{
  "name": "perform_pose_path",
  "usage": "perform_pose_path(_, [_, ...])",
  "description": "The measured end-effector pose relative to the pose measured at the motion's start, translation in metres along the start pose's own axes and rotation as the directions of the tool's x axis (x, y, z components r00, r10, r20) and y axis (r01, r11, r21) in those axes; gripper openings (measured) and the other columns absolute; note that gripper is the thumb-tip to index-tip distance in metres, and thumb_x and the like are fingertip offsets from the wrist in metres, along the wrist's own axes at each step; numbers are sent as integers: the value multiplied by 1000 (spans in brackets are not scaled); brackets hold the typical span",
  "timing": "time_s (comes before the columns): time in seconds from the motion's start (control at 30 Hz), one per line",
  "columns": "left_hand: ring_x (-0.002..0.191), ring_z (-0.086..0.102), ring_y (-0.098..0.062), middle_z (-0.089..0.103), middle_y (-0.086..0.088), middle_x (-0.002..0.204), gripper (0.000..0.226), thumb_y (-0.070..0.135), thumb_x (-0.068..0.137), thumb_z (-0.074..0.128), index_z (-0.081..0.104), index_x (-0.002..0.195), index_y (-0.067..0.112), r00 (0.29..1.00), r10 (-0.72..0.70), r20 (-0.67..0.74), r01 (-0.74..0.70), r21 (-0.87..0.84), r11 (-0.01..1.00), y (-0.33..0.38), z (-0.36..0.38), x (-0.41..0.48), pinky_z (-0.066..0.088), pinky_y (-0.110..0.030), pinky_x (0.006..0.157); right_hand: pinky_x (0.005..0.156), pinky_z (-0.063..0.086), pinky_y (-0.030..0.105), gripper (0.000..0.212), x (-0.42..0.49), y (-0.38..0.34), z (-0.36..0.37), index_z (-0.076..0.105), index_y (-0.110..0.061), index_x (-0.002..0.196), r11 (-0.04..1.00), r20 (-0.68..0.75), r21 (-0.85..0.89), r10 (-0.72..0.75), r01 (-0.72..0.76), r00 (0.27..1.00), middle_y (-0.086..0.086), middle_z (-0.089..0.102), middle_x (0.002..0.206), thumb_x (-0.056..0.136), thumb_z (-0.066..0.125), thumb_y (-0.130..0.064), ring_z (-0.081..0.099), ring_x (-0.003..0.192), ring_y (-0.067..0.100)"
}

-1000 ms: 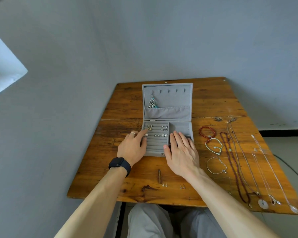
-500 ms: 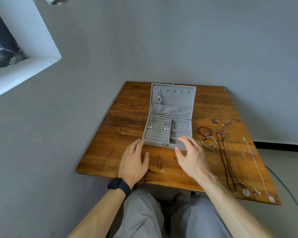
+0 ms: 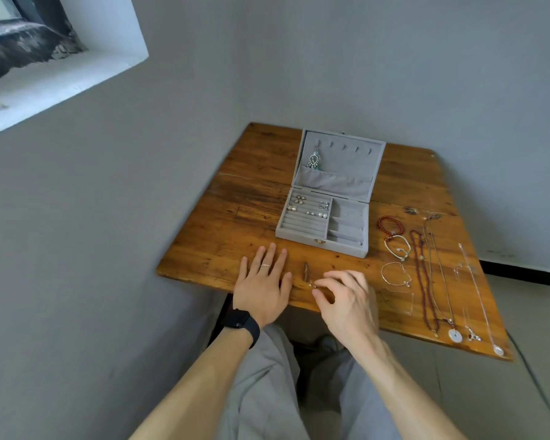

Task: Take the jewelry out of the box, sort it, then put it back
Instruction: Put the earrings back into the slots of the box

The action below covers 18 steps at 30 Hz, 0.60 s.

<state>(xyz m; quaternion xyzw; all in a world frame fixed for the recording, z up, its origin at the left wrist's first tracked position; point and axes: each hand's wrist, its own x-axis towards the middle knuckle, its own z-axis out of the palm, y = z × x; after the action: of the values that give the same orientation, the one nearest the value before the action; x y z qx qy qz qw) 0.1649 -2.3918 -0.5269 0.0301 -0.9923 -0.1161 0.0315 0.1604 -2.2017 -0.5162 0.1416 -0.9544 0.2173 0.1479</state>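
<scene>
Pointing its clasp (image 3: 319, 240) nearward, long axis crosswise, the open jewelry box (image 3: 299, 237) was fronted by a straight-fingered left hand (image 3: 262, 287) and a curled right hand (image 3: 346, 300), grip indiscernible.

tiny piece (image 3: 311, 284) at right hand (image 3: 346, 300) fingertips — too small to tell whether pinched. studs (image 3: 318, 213) in box (image 3: 299, 238) beyond both hands — individual shapes unresolved.
</scene>
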Motion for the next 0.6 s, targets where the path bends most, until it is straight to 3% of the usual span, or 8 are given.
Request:
perform_pose_path(0.27, [154, -1, -16, 4, 6, 167, 58, 50, 105, 13, 9, 160, 31, 1000, -7, -5, 7, -2, 1000, 1, -1, -3, 1, -46, 124, 78, 50, 35, 10, -1, -5, 6, 78, -23, 94, 999, -42, 8, -46, 46, 998, -8, 71, 101, 84, 77, -25, 55, 101, 16])
perform_pose_path(0.47, [154, -1, -16, 6, 6, 167, 59, 52, 104, 13, 12, 159, 32, 1000, 9, 2, -9, -16, 1000, -1, -2, -1, 1, -47, 124, 73, 40, 21, 9, -20, 1, -8, 74, -23, 99, 986, -97, 167, -2, 18, 995, -12, 68, 97, 93, 68, -23, 50, 90, 9])
perform_pose_path(0.6, [153, 13, -19, 31, 6, 161, 46, 53, 103, 33, 41, 147, 43, 995, 81, -59, -88, -124, 988, -5, -7, -6, 6, -52, 123, 78, 45, 24, 13, -49, 19, -16, 74, -19, 103, 961, -110, 269, 96, -63, 989, -11, 69, 97, 93, 67, -23, 57, 89, 13])
